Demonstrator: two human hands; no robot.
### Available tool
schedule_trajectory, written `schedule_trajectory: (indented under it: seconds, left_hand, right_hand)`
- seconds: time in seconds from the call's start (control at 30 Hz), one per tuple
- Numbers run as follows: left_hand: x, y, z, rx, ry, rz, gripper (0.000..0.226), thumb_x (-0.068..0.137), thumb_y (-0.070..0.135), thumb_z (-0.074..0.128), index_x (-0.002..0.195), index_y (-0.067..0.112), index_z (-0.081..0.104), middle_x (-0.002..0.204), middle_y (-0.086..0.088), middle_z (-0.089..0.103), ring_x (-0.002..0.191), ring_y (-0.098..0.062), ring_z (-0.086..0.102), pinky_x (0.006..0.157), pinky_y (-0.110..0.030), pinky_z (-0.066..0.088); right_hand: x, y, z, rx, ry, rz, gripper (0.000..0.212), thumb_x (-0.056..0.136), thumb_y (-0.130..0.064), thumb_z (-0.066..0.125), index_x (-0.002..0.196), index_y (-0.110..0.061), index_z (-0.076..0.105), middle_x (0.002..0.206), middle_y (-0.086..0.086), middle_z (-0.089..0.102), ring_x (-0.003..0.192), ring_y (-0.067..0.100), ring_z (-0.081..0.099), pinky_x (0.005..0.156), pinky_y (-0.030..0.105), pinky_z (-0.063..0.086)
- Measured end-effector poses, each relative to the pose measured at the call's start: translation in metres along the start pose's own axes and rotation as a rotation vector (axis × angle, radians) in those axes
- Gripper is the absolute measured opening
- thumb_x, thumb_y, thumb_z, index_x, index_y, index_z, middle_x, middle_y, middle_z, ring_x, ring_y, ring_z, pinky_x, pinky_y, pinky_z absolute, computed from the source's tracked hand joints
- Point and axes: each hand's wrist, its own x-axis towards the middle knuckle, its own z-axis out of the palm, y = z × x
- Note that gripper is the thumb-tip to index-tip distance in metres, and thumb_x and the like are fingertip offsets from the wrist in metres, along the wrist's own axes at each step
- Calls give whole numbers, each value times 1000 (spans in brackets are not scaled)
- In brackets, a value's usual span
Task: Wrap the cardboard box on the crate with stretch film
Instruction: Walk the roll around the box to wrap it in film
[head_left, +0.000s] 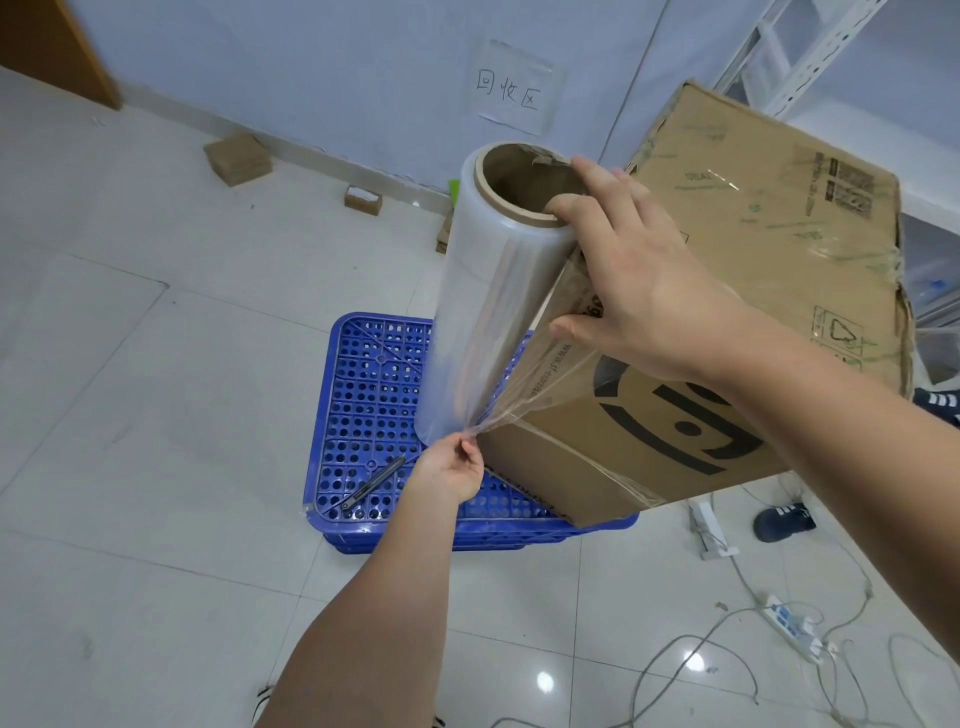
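My right hand (639, 291) holds the top of the stretch film roll (493, 306), which stands upright at the centre of the frame: the thumb is hooked inside the cardboard core and the other fingers (602, 182) reach over its rim and outer edge, so this hand is grasping the roll. My left hand (452, 467), lower centre, has its fingers pinched together on the gathered tail of film (545, 374) at the roll's bottom end. From that pinch the clear sheet fans up and to the right, stretched across the near face of the cardboard box (753, 260).

The box fills the right of the frame, standing on the blue crate (374, 395) with its near bottom corner just beside my left hand. Its printed side, with a large black logo, faces me, and strips of film already cling to its lower edge. The box covers the right part of the crate; the left part of the perforated top shows bare, and a dark utility knife (374, 480) lies on it near the front rim, just left of my left wrist.

The crate sits on a pale tiled floor (130, 364). Small cardboard pieces (239, 158) lie by the wall in the upper left, and a power strip (795, 626) with loose cables rests at the lower right.
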Motion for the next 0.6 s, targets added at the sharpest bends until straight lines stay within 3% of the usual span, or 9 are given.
schedule_trajectory:
  seconds: [0.1,0.33,0.47,0.53,0.6]
  left_hand:
    - [0,-3,2,-1,68,-5,15,103,7,53,95,0,62,55,-5,57,30,-9,48,36,-13,44]
    - [-1,-1,-6,56,121,8,23,105,7,46,87,4,60,64,0,53,27,-6,43,31,-14,36]
    - [-7,-1,-19,4,175,18,21,104,5,41,106,8,62,74,2,51,48,-4,42,31,-14,35]
    - [-13,0,-26,-24,174,50,24,105,6,38,112,8,60,74,1,51,48,-5,44,32,-14,37]
    - [-21,1,-31,-88,112,92,23,109,7,37,119,4,57,81,-9,60,57,-13,57,45,-20,54]
  right_hand:
    - [0,0,0,10,1,4,89,76,-39,80,145,-22,27,162,11,9,149,37,6,119,54,17]
    - [1,2,1,10,8,5,90,75,-40,81,144,-21,27,161,12,10,149,37,7,119,54,19]
    - [3,1,2,8,9,0,88,74,-40,81,142,-20,28,161,11,10,149,37,8,119,54,18]
    - [3,1,2,6,9,0,88,74,-40,81,141,-20,28,161,10,9,149,37,8,119,54,18]
    - [4,1,2,7,11,-1,88,74,-41,81,141,-20,28,162,10,9,149,37,8,120,54,18]
